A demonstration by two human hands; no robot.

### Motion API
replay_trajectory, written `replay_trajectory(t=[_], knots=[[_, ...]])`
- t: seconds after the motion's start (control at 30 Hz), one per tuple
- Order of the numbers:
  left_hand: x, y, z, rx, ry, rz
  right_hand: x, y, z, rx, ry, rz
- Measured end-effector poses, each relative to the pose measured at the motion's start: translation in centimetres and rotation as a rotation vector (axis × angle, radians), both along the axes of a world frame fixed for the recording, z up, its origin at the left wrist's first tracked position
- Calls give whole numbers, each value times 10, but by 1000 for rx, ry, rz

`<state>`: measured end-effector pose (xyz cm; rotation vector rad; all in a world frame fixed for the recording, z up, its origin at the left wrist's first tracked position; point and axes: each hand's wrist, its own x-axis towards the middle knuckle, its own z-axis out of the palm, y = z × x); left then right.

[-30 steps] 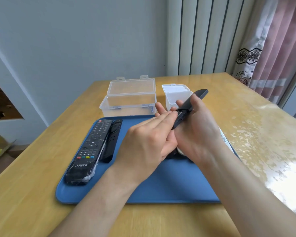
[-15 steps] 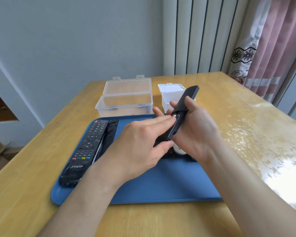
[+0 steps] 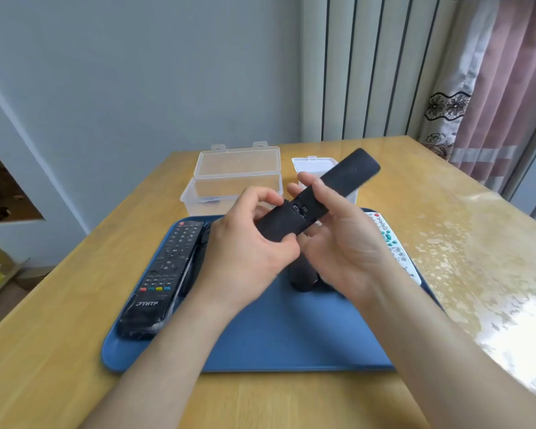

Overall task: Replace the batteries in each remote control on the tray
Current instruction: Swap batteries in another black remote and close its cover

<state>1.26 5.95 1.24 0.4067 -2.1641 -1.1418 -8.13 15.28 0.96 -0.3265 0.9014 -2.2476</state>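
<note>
Tray (image 3: 291,345) on table (image 3: 59,335). On tray: left remote (image 3: 164,274), right remote (image 3: 393,243). Behind tray: large box (image 3: 235,178), with small box (image 3: 313,165) to its right. Above tray: raised remote (image 3: 322,196).

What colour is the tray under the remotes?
The tray is blue, seen best in the head view.

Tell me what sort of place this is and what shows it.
Most likely a room in a home rather than a workshop: a wooden table, a pink curtain with lace trim, and a TV remote on a blue tray.
</note>
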Motion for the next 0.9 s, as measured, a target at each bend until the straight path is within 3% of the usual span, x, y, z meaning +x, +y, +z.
replay_trajectory(t=[0.13, 0.2, 0.33, 0.4, 0.57, 0.8, 0.9], knots=[[14, -32, 17, 285, 20, -301, -27, 31, 13, 110, 131, -22], [20, -49, 19, 357, 45, -369, -37, 49, 19, 227, 313, 32], [22, -57, 13, 331, -58, -383, -30, 56, 19, 663, 808, 420], [19, -52, 10, 314, -120, -421, -12, 43, 15, 777, 967, 511], [14, -51, 7, 344, -50, -403, 20, 13, 2, 730, 891, 313], [16, -62, 11, 234, -38, -220, 16, 8, -6, 730, 918, 255], [20, -64, 15, 274, -15, -240, 11, 8, -8, 712, 924, 230]])
